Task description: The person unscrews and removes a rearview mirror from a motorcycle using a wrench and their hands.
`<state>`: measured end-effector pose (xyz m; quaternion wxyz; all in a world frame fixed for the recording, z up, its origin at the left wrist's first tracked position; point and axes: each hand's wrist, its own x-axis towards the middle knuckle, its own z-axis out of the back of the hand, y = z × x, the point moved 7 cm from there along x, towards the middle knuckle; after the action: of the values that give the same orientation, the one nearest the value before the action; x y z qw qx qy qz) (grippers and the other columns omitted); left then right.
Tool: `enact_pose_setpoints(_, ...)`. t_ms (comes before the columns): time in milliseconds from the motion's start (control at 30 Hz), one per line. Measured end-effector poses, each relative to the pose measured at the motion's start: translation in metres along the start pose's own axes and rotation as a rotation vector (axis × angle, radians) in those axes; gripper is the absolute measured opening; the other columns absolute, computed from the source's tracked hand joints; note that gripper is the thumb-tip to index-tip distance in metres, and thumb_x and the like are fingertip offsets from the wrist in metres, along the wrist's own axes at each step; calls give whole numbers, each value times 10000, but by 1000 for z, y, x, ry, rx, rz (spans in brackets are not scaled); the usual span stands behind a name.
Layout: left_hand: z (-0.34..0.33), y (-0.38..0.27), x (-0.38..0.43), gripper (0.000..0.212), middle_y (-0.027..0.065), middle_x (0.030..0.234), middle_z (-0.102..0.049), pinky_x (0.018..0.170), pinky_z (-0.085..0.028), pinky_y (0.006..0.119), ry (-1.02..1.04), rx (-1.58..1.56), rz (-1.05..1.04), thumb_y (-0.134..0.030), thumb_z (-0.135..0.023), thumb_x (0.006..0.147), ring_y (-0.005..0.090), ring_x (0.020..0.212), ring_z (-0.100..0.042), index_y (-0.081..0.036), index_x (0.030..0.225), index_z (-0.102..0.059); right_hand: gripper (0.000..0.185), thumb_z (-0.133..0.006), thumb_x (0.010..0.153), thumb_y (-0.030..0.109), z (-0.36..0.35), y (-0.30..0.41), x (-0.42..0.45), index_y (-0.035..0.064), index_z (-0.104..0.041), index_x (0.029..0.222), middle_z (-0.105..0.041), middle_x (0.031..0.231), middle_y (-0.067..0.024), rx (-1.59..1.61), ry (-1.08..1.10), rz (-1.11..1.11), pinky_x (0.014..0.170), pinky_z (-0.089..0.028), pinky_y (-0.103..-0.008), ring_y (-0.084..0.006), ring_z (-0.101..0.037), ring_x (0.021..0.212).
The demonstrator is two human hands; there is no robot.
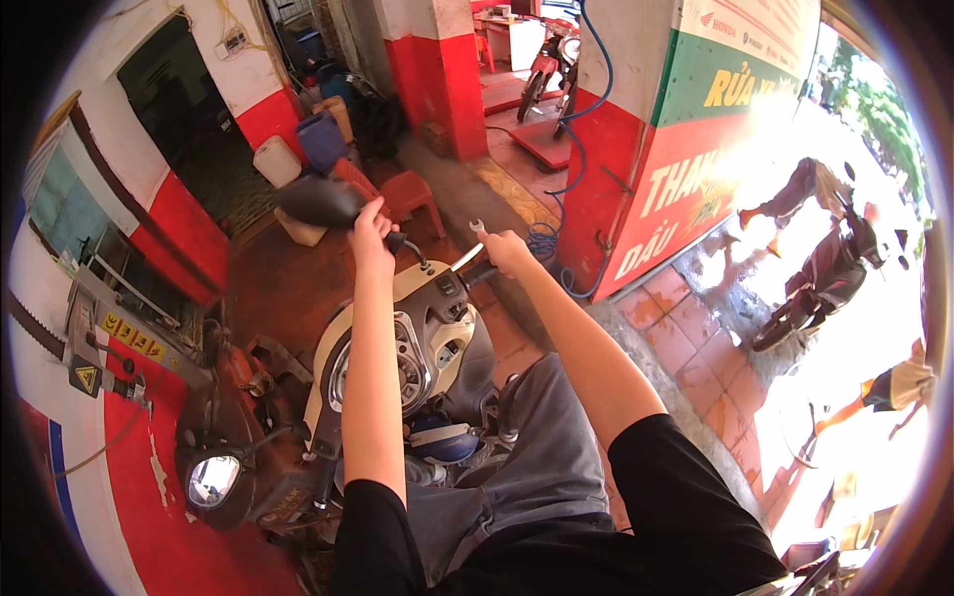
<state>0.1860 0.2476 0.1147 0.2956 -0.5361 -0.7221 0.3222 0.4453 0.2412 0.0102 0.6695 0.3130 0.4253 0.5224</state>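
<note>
A cream and grey motor scooter (455,328) stands in front of me, its round instrument cluster (408,361) partly behind my left forearm. My left hand (373,231) is closed on the edge of a black rear-view mirror (320,202), whose bent stem runs down to the handlebar. My right hand (507,252) holds a metal open-end wrench (477,224), jaw showing past the fingers, close over the right handlebar grip (479,274) and the brake lever (466,258). A blue and white cap or helmet (443,439) lies between the scooter's front and my legs.
Another dark scooter with a mirror (214,480) stands close at left. Beyond the mirror are a red plastic stool (411,195) and jerrycans (278,161). A blue coiled air hose (544,240) hangs by the red pillar. People and a motorbike (820,279) are outside at right.
</note>
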Motion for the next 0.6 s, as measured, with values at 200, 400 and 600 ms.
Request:
enact_pose_setpoints(200, -35, 12, 37, 247, 106, 720, -659, 671, -514, 389, 32, 853, -2, -257, -705, 745, 233, 706, -658, -25, 817, -659, 615, -526, 874, 532, -7, 16, -6, -52, -719, 863, -699, 823, -220, -9, -10, 34, 735, -542, -435, -361, -700, 758)
enact_pose_setpoints(400, -97, 4, -63, 288, 189, 827, -719, 712, -536, 411, 267, 985, -600, -249, -743, 763, 350, 794, -710, 18, 854, -685, 562, -523, 909, 515, 5, -4, 1, 5, -747, 835, -611, 686, -130, 12, -23, -15, 548, -502, -394, -268, -612, 581)
enact_pose_setpoints(600, -12, -4, -60, 272, -27, 576, -383, 595, -416, 316, -49, 362, -410, -165, -689, 864, 146, 493, -366, -89, 711, -477, 524, -513, 942, 498, 1, 4, -4, 56, -781, 856, -542, 603, -78, 13, -4, 10, 441, -469, -384, -228, -544, 464)
